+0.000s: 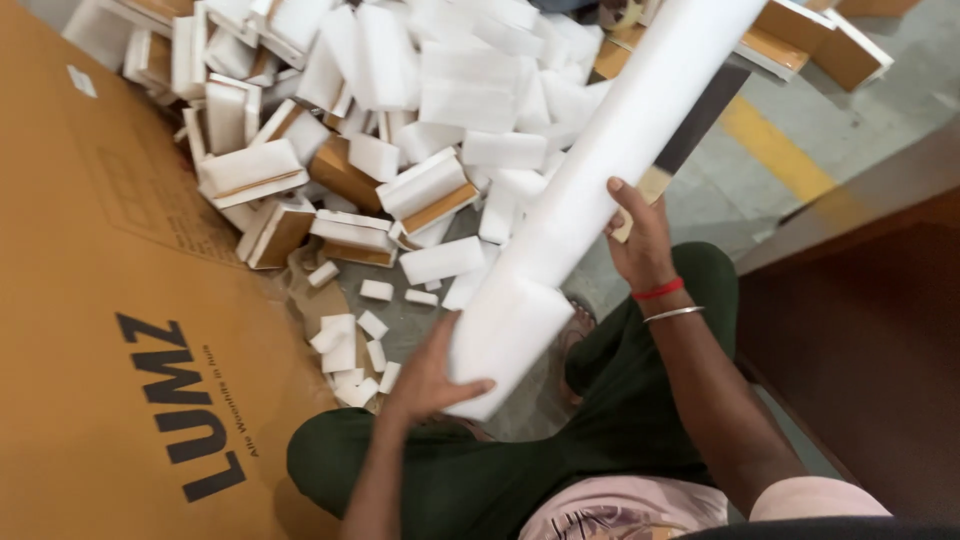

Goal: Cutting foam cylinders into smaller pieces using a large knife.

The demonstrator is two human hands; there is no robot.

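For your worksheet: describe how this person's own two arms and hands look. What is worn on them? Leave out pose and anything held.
Both hands are bare, with no gloves. The right hand has two bands at the wrist: a thin red thread band and, just below it, a slim silver metal bangle. A pale pink short sleeve covers the upper right arm. The left hand and its forearm show nothing worn.

Flat brown cardboard box [110,330] left, small white label [81,81].

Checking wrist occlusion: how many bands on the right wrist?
2. A red band sits nearer the right hand; a thin metal bangle lies just below it toward the forearm. Both wrap out of sight behind the wrist; the left wrist shows none.
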